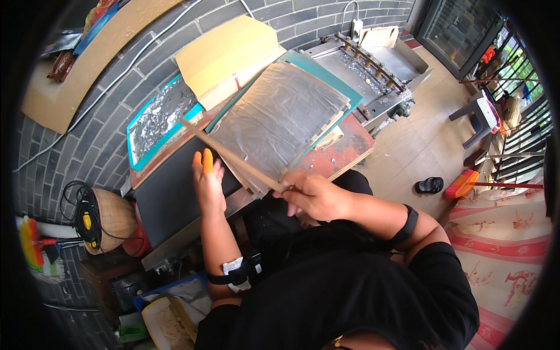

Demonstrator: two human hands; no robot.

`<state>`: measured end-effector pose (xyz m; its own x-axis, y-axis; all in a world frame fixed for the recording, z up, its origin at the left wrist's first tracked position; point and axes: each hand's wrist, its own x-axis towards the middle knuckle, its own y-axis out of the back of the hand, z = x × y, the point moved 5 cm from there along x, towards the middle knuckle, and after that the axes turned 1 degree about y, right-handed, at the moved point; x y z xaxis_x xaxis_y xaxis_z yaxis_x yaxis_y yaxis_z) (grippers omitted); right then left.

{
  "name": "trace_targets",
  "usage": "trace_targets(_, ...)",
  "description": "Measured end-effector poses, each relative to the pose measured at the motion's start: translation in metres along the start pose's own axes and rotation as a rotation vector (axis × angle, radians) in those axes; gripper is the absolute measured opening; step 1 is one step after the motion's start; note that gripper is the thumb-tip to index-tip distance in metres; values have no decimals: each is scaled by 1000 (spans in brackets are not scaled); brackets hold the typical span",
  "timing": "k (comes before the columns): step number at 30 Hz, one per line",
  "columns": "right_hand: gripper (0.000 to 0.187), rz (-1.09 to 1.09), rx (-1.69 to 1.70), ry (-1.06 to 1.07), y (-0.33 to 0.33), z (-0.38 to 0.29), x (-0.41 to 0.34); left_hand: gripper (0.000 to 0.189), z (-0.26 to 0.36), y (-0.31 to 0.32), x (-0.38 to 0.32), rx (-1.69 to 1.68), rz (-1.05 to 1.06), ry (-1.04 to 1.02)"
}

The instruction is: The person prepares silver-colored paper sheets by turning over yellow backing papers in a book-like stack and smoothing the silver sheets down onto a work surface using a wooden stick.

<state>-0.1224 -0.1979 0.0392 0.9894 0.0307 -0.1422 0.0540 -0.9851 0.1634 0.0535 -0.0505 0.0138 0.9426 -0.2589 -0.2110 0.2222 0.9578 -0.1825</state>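
Observation:
My right hand (313, 197) grips one end of a long, flat wooden stick (238, 162). The stick slants up and left over the near edge of a stack of sheets (280, 116). A thin, grey, wrinkled sheet covers the top of that stack, which rests on a teal board (348, 94). My left hand (209, 186) is held palm up with its fingers apart and nothing in it. Orange finger cots (207, 161) cover two of its fingers. Beneath it lies a black pad (175, 197). Whether the stick touches the sheets, I cannot tell.
Silvery foil scraps lie in a blue-rimmed tray (139, 165) at left. A cardboard piece (229, 54) leans behind it. Beyond the stack stands a metal machine (358, 65) strewn with flakes. A grey stool (474, 116), a black slipper (428, 185) and an orange broom (461, 183) are at right.

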Motion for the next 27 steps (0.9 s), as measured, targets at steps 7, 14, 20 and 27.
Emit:
trace_targets(7,10,354,204,-31,66,5,-60,66,-1,-9,-3,-128,-101,-40)
trace_targets(14,12,495,0,-130,114,6,-138,63,2,-14,14,-300,-137,-107)
trace_targets(20,20,489,-2,-195,108,9,-168,64,-1,-18,19,-287,-159,-106)
trace_targets(27,20,460,-47,-201,103,9,-177,64,8,-26,-12,707,-89,-855)
